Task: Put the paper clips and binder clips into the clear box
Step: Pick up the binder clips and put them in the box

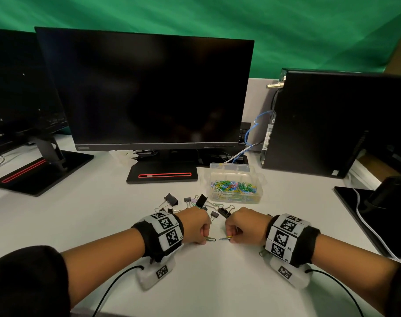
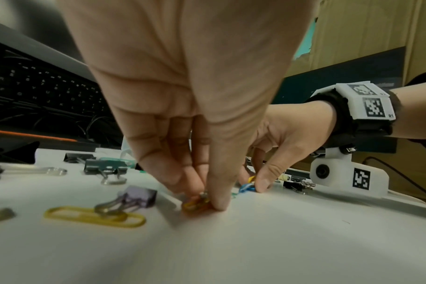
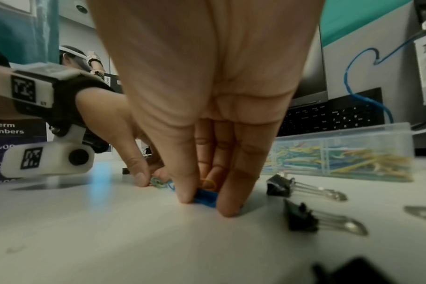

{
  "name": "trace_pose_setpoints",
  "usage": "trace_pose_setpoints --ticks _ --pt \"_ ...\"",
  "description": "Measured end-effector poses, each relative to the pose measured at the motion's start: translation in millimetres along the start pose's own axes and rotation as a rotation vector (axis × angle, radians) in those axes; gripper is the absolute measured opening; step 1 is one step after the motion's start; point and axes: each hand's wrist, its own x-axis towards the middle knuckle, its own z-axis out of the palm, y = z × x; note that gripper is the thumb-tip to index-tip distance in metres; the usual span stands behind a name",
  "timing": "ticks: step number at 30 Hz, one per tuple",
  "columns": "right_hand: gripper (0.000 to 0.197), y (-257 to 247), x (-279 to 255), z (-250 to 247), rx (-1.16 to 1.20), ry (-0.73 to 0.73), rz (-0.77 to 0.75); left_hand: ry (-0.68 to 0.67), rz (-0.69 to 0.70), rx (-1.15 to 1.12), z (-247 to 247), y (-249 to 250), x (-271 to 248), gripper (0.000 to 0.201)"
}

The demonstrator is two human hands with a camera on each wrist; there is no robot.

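Both hands are down on the white desk, fingertips almost meeting. My left hand (image 1: 203, 240) pinches a paper clip (image 1: 210, 239), which looks yellow-orange in the left wrist view (image 2: 195, 205). My right hand (image 1: 230, 239) pinches a blue paper clip (image 3: 206, 196) with a yellow one (image 3: 209, 183) behind it. The clear box (image 1: 259, 179) stands open behind the hands and holds many coloured paper clips. Several black binder clips (image 1: 171, 199) and a purple binder clip (image 2: 140, 196) lie between the hands and the box. A yellow paper clip (image 2: 92, 216) lies left of my left fingers.
A dark monitor (image 1: 149, 92) on its stand (image 1: 163, 175) rises behind the clips, with a second monitor (image 1: 18, 92) to the left. A black computer tower (image 1: 332, 124) with a blue cable (image 1: 252, 129) stands at the right. Two black binder clips (image 3: 299, 217) lie right of my right hand.
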Motion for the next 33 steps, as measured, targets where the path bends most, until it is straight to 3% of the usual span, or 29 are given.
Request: trace_pose_setpoints --ticks 12,21,26,30,33 --pt "0.019 20.7 -0.2 -7.0 -0.216 0.030 0.071 -0.031 -0.019 0.180 -0.9 18.6 8.4 0.023" --pt "0.015 20.6 10.6 -10.8 -0.161 0.022 0.114 -0.060 -0.045 0.100 -2.9 14.7 16.0 0.025" --pt "0.012 30.2 19.5 -37.5 -0.039 0.113 0.129 -0.081 0.018 0.154 -2.6 15.6 18.0 0.012" --pt "0.014 42.7 33.1 -65.7 -0.022 0.275 0.186 -0.060 0.073 0.145 -4.7 13.1 21.3 0.011" --pt "0.018 55.0 46.0 -73.8 -0.056 0.311 0.256 -0.018 0.110 0.115 -5.6 11.6 26.8 0.016"
